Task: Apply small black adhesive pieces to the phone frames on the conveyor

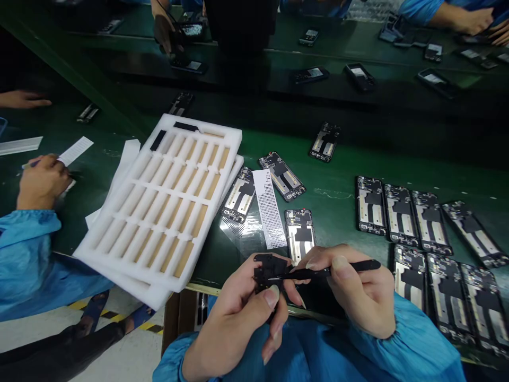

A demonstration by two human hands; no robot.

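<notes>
Between the thumb and fingers of my left hand (246, 313) is a small black phone part (264, 268), held up near the table's front edge. My right hand (358, 297) grips black tweezers (318, 272), whose tips touch or nearly touch the part's face. Just beyond my hands lies an opened phone (300, 231) with its inner boards showing, its lower end hidden by my fingers. Beside it is a white sheet of small dark dots (270, 209), partly over a clear dotted film (242, 233). Two more opened phones (282, 175) (240, 193) rest close by.
A white foam tray (181, 193) with long slots sits on another tray at left, overhanging the edge. Several opened phones (401, 215) stand in rows at right. A co-worker's hand (43, 180) works at far left. Phones (360, 77) line the dark strip behind.
</notes>
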